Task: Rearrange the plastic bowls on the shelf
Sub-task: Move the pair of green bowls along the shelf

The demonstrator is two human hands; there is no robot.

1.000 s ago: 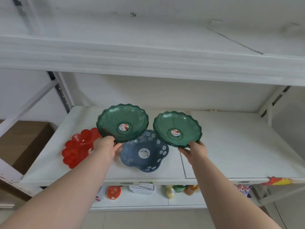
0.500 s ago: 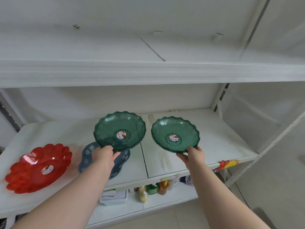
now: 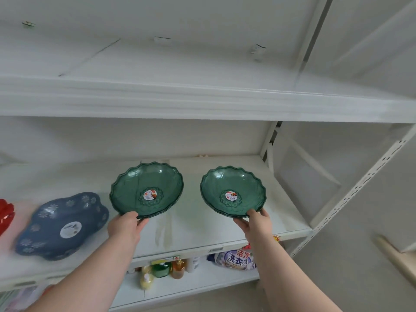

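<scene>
Two clear green scalloped bowls, each with a round sticker in the middle, are held tilted above the white shelf (image 3: pixel 193 230). My left hand (image 3: pixel 125 227) grips the near rim of the left green bowl (image 3: pixel 146 190). My right hand (image 3: pixel 255 224) grips the near rim of the right green bowl (image 3: pixel 233 192). Each seems to be a small stack of bowls. A blue flower-patterned bowl (image 3: pixel 62 224) lies on the shelf to the left. At the far left edge shows part of a red bowl (image 3: pixel 5 216).
An upper shelf board (image 3: pixel 202 102) hangs low over the bowls. A white perforated upright (image 3: pixel 351 194) stands at the shelf's right end. On the lower shelf sit several bottles (image 3: pixel 162 270) and a detergent bag (image 3: pixel 235 260).
The view has swung to the right. Both hands with the green bowls have moved right along the shelf, away from the blue and red bowls, which now lie at the far left.
</scene>
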